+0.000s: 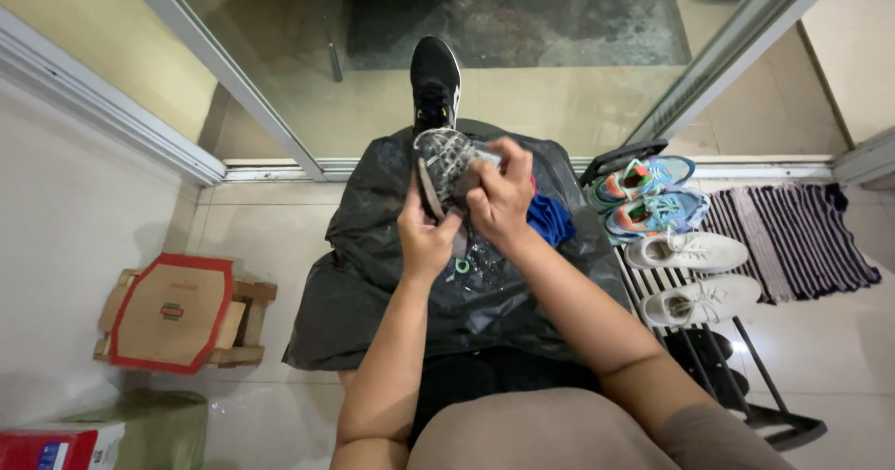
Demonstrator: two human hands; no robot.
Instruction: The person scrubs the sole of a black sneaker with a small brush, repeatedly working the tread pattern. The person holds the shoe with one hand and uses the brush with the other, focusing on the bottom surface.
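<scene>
A dirty grey sneaker (446, 162) is held up over a black plastic sheet (373, 274) spread across my lap and the floor. My left hand (424, 237) grips the sneaker from below at its sole edge. My right hand (502, 195) presses on the shoe's upper side with a small pale object, too hidden to name. A blue cloth (550, 220) lies on the sheet just right of my right hand. A black sneaker (435, 80) with a white sole stands on the floor beyond, near the glass door.
A black shoe rack (709, 358) at right carries a blue-and-orange pair (648, 195) and a white pair (695, 274). A striped mat (802, 237) lies further right. A small wooden stool with a red-edged cardboard lid (172, 311) stands at left. Glass sliding door frame (270, 167) ahead.
</scene>
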